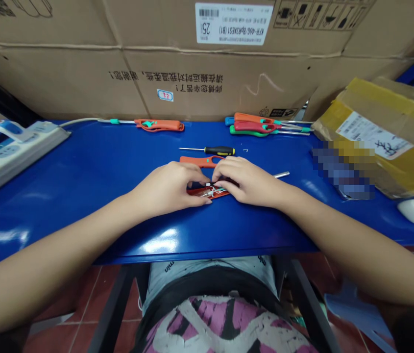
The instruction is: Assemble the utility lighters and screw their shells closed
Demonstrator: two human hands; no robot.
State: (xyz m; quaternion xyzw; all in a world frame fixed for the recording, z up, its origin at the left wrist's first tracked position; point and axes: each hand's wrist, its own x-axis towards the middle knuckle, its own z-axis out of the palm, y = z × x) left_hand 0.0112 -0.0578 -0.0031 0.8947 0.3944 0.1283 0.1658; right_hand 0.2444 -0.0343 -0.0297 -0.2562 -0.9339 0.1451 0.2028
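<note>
Bare hands at work on an open lighter, left to right. A white power strip (pixel 26 142) lies at the left of the blue bench (pixel 276 225), its cord running toward the cardboard wall (pixel 82 78). Beyond the hands, an orange lighter (pixel 162 126) lies sideways at the back. The left hand (pixel 168 186) is partly closed: thumb at the near edge and bent fingers at the far side, set apart by little more than the width of the open lighter (pixel 203 192), which it grips. Just behind lies a loose orange shell (pixel 194 161), partly behind the right fingers. The open lighter lies low between both hands, near the bench's front edge, white wiring exposed. Farther back is a screwdriver (pixel 219 151), tip to the left. The right hand (pixel 251 181) is nearly closed over the lighter's right portion, thumb and forefinger almost meeting; which inner part they pinch cannot be told. A metal tube (pixel 282 174) emerges beyond this hand. Several coloured lighters (pixel 254 126) are grouped behind, near a taped carton (pixel 383 142) at right.
</note>
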